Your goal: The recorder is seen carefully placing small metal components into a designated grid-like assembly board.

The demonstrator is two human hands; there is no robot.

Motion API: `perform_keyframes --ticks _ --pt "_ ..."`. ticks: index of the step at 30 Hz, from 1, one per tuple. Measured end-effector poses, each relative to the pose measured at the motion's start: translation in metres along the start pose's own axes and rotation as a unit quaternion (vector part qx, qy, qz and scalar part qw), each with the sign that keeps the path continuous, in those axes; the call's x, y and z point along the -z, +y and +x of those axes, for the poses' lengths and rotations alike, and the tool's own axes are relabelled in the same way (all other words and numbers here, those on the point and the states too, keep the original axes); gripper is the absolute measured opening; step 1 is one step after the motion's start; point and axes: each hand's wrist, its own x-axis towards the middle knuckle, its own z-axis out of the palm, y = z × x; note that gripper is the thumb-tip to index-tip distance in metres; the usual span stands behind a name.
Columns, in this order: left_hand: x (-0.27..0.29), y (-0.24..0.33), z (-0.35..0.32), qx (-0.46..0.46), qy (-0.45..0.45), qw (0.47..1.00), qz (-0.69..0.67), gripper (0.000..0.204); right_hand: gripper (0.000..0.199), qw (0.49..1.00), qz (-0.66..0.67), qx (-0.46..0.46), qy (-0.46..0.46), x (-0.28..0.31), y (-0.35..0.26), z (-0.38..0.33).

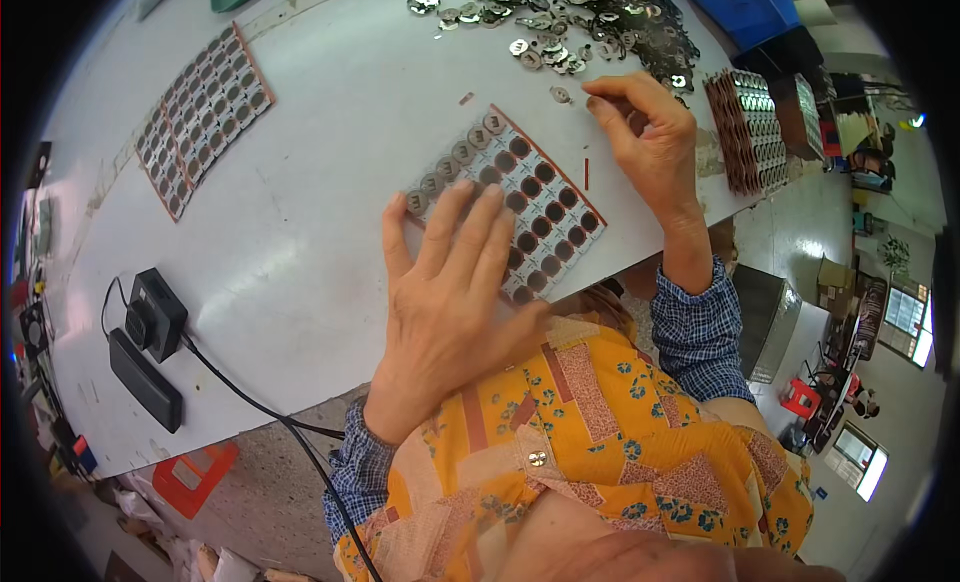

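Note:
My left hand [445,282] lies with fingers spread over a white sheet [553,258] printed with rows of dark round spots and edged in reddish brown. Along the sheet's far left side runs a row of small round metal pieces [461,152]; my fingertips cover part of the sheet near its lower end. Beyond the sheet's right corner, my right hand [650,132] hovers with thumb and index finger slightly apart, the other fingers curled. Just left of those fingertips a single round metal piece [561,95] lies on the table.
Loose metal pieces [600,22] are heaped at the far side. A stack of similar sheets [750,132] stands at the right edge, and more sheets [205,117] lie at far left. A black cabled device [155,312] sits at near left. A blue bin [740,12] is at far right.

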Motion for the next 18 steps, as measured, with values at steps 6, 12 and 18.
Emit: perform_keyframes --ticks 6,12,18 --pt "-0.001 -0.001 -0.002 0.0 0.011 1.0 0.003 0.077 0.024 0.954 -0.129 0.27 -0.007 -0.005 0.004 0.016" --pt "-0.001 -0.003 -0.005 -0.001 0.014 1.0 0.002 0.078 0.01 0.992 0.028 0.075 -0.099 -0.004 -0.01 -0.009" --pt "-0.003 -0.004 -0.006 -0.011 0.021 1.0 0.006 0.078 0.016 0.995 0.018 -0.051 -0.089 0.0 -0.019 -0.02"
